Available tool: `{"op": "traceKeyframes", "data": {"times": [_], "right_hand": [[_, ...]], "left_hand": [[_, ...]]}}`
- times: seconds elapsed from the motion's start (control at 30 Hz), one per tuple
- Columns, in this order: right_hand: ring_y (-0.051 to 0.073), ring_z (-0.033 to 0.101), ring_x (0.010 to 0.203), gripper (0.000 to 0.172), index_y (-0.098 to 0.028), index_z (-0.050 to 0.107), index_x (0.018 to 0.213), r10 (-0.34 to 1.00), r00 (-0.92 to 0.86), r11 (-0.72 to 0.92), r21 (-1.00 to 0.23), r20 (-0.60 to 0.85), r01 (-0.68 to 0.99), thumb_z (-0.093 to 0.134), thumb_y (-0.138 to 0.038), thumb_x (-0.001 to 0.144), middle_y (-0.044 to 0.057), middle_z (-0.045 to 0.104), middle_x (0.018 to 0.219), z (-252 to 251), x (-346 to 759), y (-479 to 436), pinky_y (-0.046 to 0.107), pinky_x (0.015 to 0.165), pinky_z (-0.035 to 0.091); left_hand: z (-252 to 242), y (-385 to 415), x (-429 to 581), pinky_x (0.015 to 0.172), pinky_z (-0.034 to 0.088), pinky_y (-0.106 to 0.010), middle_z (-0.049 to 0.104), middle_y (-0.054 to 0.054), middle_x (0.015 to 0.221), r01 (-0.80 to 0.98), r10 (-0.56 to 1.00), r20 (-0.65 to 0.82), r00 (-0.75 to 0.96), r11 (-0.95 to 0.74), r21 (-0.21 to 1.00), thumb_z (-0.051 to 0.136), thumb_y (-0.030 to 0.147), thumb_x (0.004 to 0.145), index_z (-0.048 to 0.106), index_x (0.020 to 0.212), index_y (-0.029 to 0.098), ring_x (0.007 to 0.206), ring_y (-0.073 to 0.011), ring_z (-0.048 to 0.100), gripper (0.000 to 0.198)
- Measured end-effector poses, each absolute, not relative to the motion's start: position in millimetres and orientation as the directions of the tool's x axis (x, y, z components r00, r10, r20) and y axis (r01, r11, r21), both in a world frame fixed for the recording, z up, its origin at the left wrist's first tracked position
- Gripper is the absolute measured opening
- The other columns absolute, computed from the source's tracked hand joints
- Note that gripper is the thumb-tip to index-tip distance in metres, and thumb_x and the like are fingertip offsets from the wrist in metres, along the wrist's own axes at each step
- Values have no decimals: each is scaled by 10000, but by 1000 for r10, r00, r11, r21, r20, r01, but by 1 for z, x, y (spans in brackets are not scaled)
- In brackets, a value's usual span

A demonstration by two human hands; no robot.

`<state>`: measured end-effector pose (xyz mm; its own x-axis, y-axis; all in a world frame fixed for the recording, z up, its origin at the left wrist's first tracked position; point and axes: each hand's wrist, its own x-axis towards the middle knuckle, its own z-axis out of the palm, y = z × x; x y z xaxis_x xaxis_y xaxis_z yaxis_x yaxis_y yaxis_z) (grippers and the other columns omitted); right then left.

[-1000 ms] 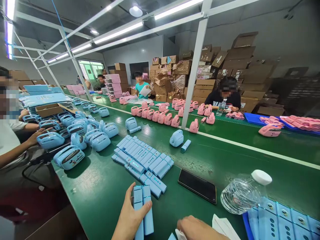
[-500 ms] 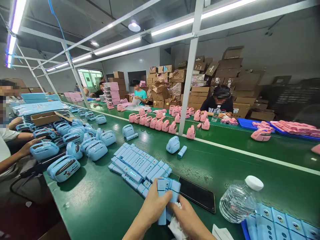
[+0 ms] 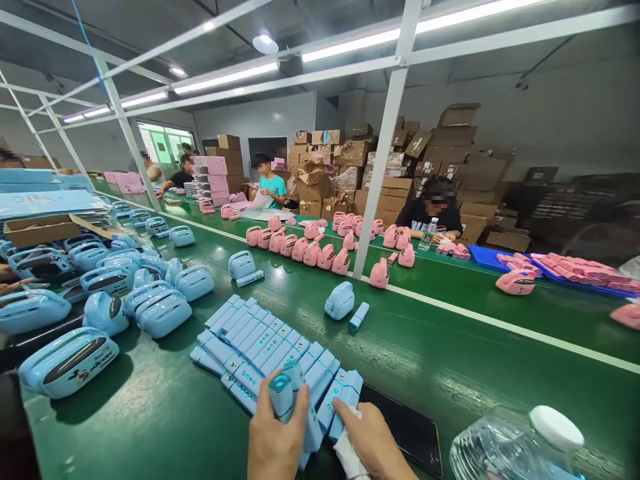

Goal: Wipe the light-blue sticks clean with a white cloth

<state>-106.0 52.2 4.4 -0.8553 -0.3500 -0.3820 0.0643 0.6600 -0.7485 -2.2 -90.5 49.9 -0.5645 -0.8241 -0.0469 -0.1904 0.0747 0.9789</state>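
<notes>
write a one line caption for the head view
Left hand holds a blue bar, right hand a white cloth, above a green workbench.

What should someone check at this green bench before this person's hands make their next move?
1. Left hand grip on blue bar: ok, bar held in the fingers.
2. Right hand on white cloth: ok, cloth held against a second bar.
3. Phone clear of the bars: cannot tell, they lie at its edge.
4. Water bottle capped: ok, white cap on.
5. Bar rows in order: ok, lying side by side.
</notes>
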Motion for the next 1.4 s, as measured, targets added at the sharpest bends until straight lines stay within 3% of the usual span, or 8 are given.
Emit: {"op": "traceKeyframes", "data": {"times": [0.27,0.5,0.73,0.9,1.03,1.17,1.27,1.4], "right_hand": [[154,398,658,601,-176,334,711,-340,-853,754,-657,-396,4,441,-580,1144,26,514,718,26,-114,47,271,630,244],[227,539,850,457,-166,530,820,-308,-892,814,-578,-330,-67,528,-495,1139,76,637,920,34,-112,38,317,758,353],[156,352,659,627,-172,372,697,-356,-867,793,-604,-350,-81,443,-591,1157,32,532,727,23,-118,40,286,645,262],[135,522,685,484,-142,524,801,-450,-832,685,-723,-325,-88,460,-444,1174,4,619,779,34,-116,36,247,634,338],[124,503,605,433,-134,633,892,-456,-804,677,-735,-382,-34,438,-406,1167,-9,598,704,50,-102,58,238,574,354],[189,622,867,330,-168,691,919,-656,-639,646,-736,-401,-201,702,-495,964,20,666,887,28,-58,81,236,709,400],[253,655,881,445,-216,720,968,-607,-478,774,-609,-635,-175,824,-627,832,49,658,855,-12,-24,68,277,728,477],[207,612,683,468,-158,705,1044,-434,-460,896,-427,-775,-125,735,-616,950,55,595,745,-49,-7,28,303,679,530]], "left_hand": [[35,-102,14,694,495,-410,547,53,635,-270,-795,-262,-547,-128,954,610,730,900,513,1123,252,565,-262,600,537],[23,-92,19,779,476,-436,590,36,608,-352,-776,-321,-543,-136,926,570,778,915,446,1245,241,663,-317,674,642],[-10,-107,19,663,539,-441,612,-19,857,-301,-779,-358,-514,-226,926,750,859,714,454,1396,211,537,-252,616,986],[-6,-103,27,658,564,-382,640,-9,860,-55,-768,-355,-533,-388,920,660,740,856,480,1345,253,743,-252,627,713],[4,-99,33,833,620,-406,647,-30,956,61,-774,-370,-514,-463,884,649,642,806,497,1307,217,897,-259,667,674],[-3,-103,42,970,513,-410,686,-50,1001,-32,-782,-374,-499,-414,910,815,767,677,570,1328,211,1040,-292,649,891],[-11,-104,47,846,489,-387,666,-63,1014,-80,-766,-364,-530,-382,921,781,837,733,625,1223,185,953,-264,607,831],[-16,-104,47,751,481,-344,619,-41,958,-122,-751,-328,-573,-318,940,772,822,789,648,1114,184,884,-233,568,726]]}}
